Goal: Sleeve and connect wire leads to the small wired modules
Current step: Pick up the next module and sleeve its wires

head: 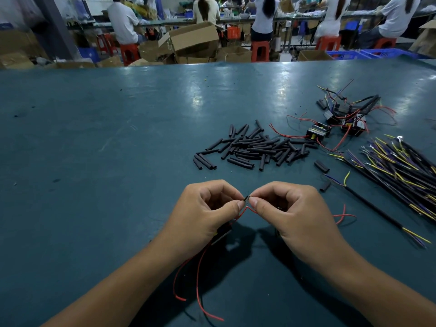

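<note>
Two hands join red wire ends just above a teal surface (118,138).

Low in the centre of the frame, the left hand (200,213) and right hand (295,213) meet fingertip to fingertip, each with thumb and forefinger clamped on a red lead (243,212) where a tiny dark piece sits between them. A dark module (223,232) shows partly under the left palm, and its red wires (198,279) trail toward the bottom edge. Right of centre lies a heap of black sleeves (254,147). Further modules (339,119) with red leads are heaped at upper right, and a bundle of black cables (401,166) with yellow and purple ends lies along the right edge. One cable (368,204) lies apart, near the right hand.
</note>
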The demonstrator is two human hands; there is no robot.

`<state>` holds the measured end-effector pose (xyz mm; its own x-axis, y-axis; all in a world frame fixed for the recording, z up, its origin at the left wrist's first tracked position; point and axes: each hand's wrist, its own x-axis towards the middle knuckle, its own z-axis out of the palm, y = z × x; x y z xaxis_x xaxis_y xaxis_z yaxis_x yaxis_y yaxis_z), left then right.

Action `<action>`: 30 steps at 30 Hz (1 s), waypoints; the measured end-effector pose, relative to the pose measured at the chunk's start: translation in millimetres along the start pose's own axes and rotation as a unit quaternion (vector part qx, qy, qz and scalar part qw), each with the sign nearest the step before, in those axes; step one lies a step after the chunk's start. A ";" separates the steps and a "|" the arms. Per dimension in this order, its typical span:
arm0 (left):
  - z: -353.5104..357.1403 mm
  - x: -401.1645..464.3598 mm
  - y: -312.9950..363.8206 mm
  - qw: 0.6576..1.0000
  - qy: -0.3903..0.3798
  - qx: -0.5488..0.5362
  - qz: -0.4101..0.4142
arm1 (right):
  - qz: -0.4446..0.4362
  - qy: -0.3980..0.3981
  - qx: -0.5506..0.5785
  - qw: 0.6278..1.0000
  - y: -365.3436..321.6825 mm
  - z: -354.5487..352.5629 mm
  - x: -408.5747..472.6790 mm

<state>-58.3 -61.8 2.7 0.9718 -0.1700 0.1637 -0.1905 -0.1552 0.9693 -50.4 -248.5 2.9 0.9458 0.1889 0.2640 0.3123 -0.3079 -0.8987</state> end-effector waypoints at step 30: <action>0.9 -5.5 2.9 0.982 0.019 0.163 0.092 | 0.026 -0.004 0.007 1.000 -2.8 5.4 3.6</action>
<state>-64.4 -62.1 4.5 0.9197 -0.1896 0.3437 -0.3925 -0.4298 0.8132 -48.4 -241.8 4.5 0.9601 0.1799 0.2139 0.2611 -0.3043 -0.9161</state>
